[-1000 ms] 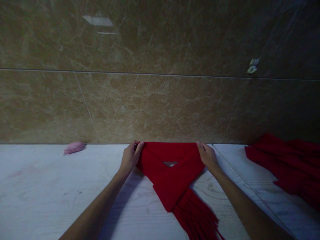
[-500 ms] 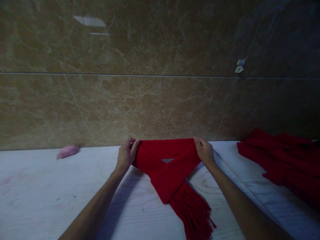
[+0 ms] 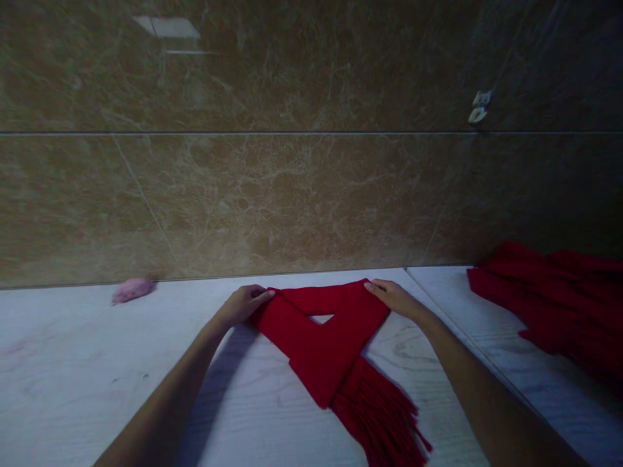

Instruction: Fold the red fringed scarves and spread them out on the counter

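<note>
A red scarf point(image 3: 318, 363) lies on the pale wood-grained table in a crossed loop, with a small gap showing in the middle of the loop. Its fringed end spreads toward the lower right. My left hand point(image 3: 244, 303) pinches the loop's upper left corner between thumb and fingers. At the upper right corner, my right hand point(image 3: 390, 296) grips the scarf in the same way, its thumb hidden or only partly seen. Both corners rest at or just above the table surface.
A heap of dark red cloth point(image 3: 559, 298) lies at the right, against the wall. Near the wall on the left is a small pink bundle point(image 3: 133, 290). The brown marbled wall point(image 3: 292, 201) rises behind the table point(image 3: 97, 363). A small white fitting point(image 3: 479, 107) sits on the wall.
Both hands have come down and slightly toward me with the scarf's loop. Its upper edge, stretched straight before, now sags a little and lies lower, off the wall line.
</note>
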The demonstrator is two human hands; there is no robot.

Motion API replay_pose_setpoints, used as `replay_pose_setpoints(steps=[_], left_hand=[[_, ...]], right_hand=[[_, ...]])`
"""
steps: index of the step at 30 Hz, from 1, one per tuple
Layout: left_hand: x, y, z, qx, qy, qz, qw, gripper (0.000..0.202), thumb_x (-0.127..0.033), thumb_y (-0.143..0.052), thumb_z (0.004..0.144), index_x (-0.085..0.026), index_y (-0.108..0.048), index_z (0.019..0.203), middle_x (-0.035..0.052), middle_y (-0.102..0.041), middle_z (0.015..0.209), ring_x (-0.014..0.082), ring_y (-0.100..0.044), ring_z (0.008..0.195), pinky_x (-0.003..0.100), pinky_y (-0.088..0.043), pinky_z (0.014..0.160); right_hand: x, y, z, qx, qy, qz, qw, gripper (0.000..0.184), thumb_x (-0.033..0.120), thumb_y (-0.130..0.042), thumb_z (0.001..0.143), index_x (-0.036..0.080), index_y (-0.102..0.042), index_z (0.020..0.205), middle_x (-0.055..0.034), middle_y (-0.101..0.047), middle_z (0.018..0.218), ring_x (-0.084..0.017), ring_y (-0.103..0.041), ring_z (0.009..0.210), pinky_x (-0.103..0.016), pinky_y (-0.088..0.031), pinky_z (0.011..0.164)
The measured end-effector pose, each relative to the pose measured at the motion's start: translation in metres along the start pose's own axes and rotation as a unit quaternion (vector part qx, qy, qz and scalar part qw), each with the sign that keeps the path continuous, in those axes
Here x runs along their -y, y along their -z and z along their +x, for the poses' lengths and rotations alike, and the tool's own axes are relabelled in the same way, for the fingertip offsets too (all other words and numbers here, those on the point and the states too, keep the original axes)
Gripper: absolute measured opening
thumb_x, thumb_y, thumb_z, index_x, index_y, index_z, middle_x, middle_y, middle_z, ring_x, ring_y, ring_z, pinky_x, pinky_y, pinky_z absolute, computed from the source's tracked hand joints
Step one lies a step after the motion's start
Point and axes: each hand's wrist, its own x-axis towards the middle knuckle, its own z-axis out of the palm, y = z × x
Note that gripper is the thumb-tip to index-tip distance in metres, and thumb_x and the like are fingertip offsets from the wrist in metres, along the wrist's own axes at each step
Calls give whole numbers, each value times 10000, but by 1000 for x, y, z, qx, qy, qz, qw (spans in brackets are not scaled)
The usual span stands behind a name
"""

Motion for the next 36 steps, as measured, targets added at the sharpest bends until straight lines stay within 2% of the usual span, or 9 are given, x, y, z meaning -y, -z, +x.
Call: replay_pose_setpoints(steps=[4, 8, 11, 16, 21, 23, 27, 31, 36], left_hand=[[2, 14, -7, 117, 1, -80, 990, 502, -650, -709, 676, -175, -704, 839, 41, -731, 793, 216, -631, 718, 285, -455, 634], [4, 20, -15, 165, -4, -171, 971, 444, -543, -802, 657, -184, -658, 875, 32, -733, 832, 201, -645, 744, 291, -487, 675], [5, 20, -7, 119, -21, -223, 967, 457, -532, -804, 652, -195, -614, 895, 24, -717, 816, 193, -646, 728, 299, -501, 671], [8, 20, 33, -34, -114, -200, 973, 468, -546, -766, 648, -193, -614, 915, 47, -709, 864, 206, -656, 773, 317, -532, 686], [11, 13, 66, -106, -135, -181, 968, 535, -615, -705, 674, -179, -596, 964, 78, -724, 898, 229, -680, 769, 351, -555, 672], [13, 9, 71, -117, -134, -178, 968, 545, -625, -700, 690, -177, -610, 988, 95, -743, 950, 254, -700, 861, 375, -569, 744], [21, 4, 74, -74, -104, -138, 982, 578, -599, -739, 675, -165, -664, 1048, 101, -769, 990, 275, -709, 886, 394, -563, 793], [26, 5, 74, -73, -93, -77, 990, 503, -599, -717, 675, -173, -701, 941, 83, -777, 909, 279, -706, 844, 378, -548, 779], [27, 2, 75, -97, -98, -39, 990, 475, -588, -660, 717, -180, -686, 959, 99, -780, 967, 284, -709, 889, 376, -533, 815]], right_hand=[[4, 17, -7, 100, -20, 44, 994, 530, 694, -650, 761, 176, -741, 825, -61, -754, 832, -235, -673, 762, -336, -527, 681], [7, 25, -8, 133, -26, 75, 988, 507, 645, -722, 698, 168, -765, 865, -77, -780, 896, -259, -704, 814, -357, -562, 712], [6, 23, 4, 90, -19, 85, 992, 480, 602, -720, 705, 177, -757, 923, -79, -782, 926, -249, -709, 825, -355, -572, 740], [0, 15, 43, -2, -20, 60, 998, 375, 469, -679, 745, 179, -707, 982, -25, -700, 633, -174, -616, 506, -277, -486, 475], [-12, 3, 74, -87, 8, 39, 995, 277, 368, -625, 776, 211, -671, 1001, -8, -712, 720, -172, -670, 630, -252, -484, 517], [-19, -2, 79, -104, 11, 27, 994, 279, 391, -638, 769, 207, -668, 977, 17, -667, 628, -165, -637, 576, -249, -454, 502], [-34, -6, 82, -110, 2, -1, 994, 356, 515, -678, 740, 198, -661, 901, 60, -538, 447, -147, -502, 427, -255, -354, 437], [-40, -2, 86, -123, 8, -32, 992, 379, 587, -698, 701, 218, -627, 750, 77, -446, 428, -124, -403, 435, -262, -281, 452], [-41, 0, 86, -142, 15, -63, 988, 424, 643, -655, 725, 220, -630, 745, 87, -384, 454, -120, -361, 465, -271, -272, 490]])
